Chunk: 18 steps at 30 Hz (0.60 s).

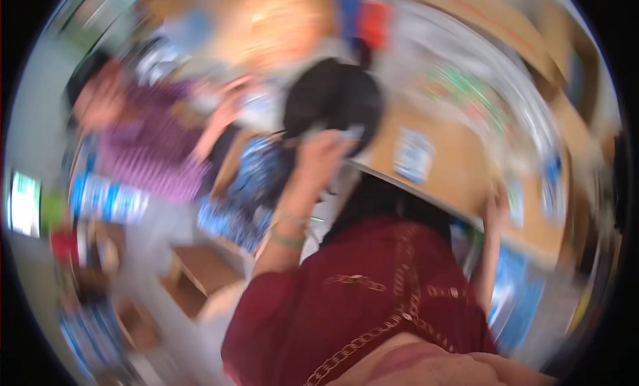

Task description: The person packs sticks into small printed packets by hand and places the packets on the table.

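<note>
Motion blur smears the whole view. My left hand reaches forward with its fingers curled together. A small pale-blue item shows at its fingertips, too blurred to name. Right behind that hand is a large, round black object, whose kind I cannot make out. At the near edge of the wooden table is my right hand, its fingers too smeared to read. A blue-and-white packet lies on the tabletop between my two hands.
On the left, a person in a purple top has their hands raised. Beside my left arm stands a box with blue-and-white packets. A brown carton sits lower left. Clear plastic with green print covers the far table.
</note>
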Each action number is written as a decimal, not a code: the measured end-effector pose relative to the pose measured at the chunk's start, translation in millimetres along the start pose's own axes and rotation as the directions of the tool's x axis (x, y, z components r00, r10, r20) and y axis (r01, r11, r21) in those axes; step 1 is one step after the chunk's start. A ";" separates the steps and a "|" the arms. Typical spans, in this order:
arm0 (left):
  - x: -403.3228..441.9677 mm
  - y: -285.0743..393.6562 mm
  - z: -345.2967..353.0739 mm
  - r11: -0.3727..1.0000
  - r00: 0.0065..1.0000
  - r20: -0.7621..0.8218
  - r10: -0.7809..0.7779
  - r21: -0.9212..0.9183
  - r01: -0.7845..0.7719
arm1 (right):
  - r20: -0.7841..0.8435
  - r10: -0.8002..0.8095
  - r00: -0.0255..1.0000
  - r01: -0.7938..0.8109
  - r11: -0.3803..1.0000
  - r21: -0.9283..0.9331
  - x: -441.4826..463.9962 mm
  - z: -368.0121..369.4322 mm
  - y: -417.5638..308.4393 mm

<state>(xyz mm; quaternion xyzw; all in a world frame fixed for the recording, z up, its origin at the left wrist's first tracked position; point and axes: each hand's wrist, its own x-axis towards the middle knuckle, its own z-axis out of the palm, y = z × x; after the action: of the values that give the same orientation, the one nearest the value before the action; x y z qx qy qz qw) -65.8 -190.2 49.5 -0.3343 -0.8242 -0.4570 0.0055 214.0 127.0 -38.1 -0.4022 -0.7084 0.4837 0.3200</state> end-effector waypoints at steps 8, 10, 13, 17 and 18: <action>7.4 -20.5 25.4 0.975 0.992 0.101 0.072 -0.215 -0.049 | -0.925 -0.119 0.361 -0.003 0.992 -0.129 -22.5 -193.3 31.4; 15.2 -2.9 46.4 0.958 0.985 0.134 0.113 -0.279 -0.072 | -0.935 -0.126 0.331 -0.111 0.979 -0.171 -1.0 -269.4 75.8; 9.5 14.7 42.8 0.944 0.985 0.127 0.121 -0.320 -0.074 | -0.773 0.125 0.622 -0.308 0.947 -0.094 -4.4 -321.3 63.7; -4.8 59.8 52.4 0.954 0.993 0.110 -0.041 -0.292 0.072 | -0.564 0.001 0.826 -0.051 0.996 -0.073 7.8 -313.2 29.4; -2.4 59.9 49.2 0.981 0.983 0.185 -0.010 -0.189 0.046 | -0.481 -0.068 0.874 -0.013 0.987 -0.162 17.7 -292.0 15.1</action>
<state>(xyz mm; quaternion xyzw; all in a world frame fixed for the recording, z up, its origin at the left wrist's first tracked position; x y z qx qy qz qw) -16.1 -132.7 65.0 -0.3621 -0.7779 -0.5017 -0.1092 455.6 270.6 44.4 -0.5248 -0.6478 0.3045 0.4606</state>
